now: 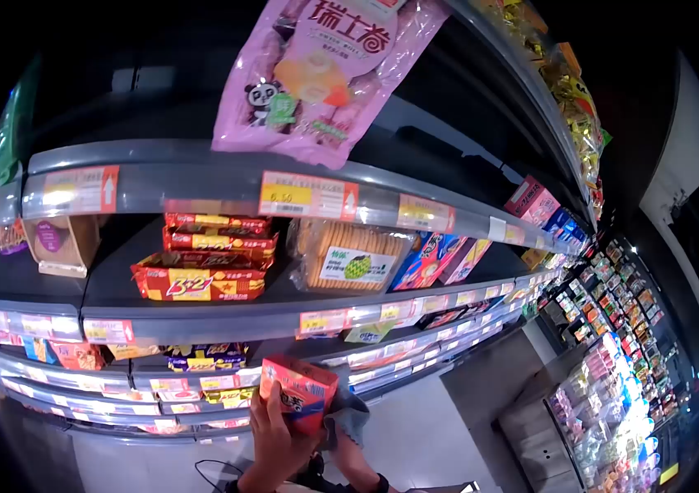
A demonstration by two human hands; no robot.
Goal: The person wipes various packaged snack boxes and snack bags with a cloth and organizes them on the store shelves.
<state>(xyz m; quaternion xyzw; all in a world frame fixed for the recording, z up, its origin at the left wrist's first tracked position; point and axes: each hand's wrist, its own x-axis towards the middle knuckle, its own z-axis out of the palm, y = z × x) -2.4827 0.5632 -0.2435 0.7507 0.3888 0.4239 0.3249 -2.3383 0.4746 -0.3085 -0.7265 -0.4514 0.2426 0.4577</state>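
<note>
At the lower middle of the head view, my left hand (277,435) is closed round a red snack box (298,384) with dark lettering and a blue patch. My right hand (351,462) is beside it, with a grey cloth (348,417) over its fingers. The cloth lies against the right side of the box; the fingers under it are mostly hidden. Both hands are in front of the lower shelves, below a shelf (201,324) with red 3+2 biscuit packs (199,283) and a clear pack of biscuits (353,256).
A pink snack bag (320,82) hangs over the upper shelf edge (226,177). Blue and pink boxes (425,261) stand right of the biscuits. Brightly lit packaged goods (604,411) stand at the right above a wooden cabinet (530,448). Pale floor tiles (415,427) lie below. A thin black cable (216,468) curves near my left wrist.
</note>
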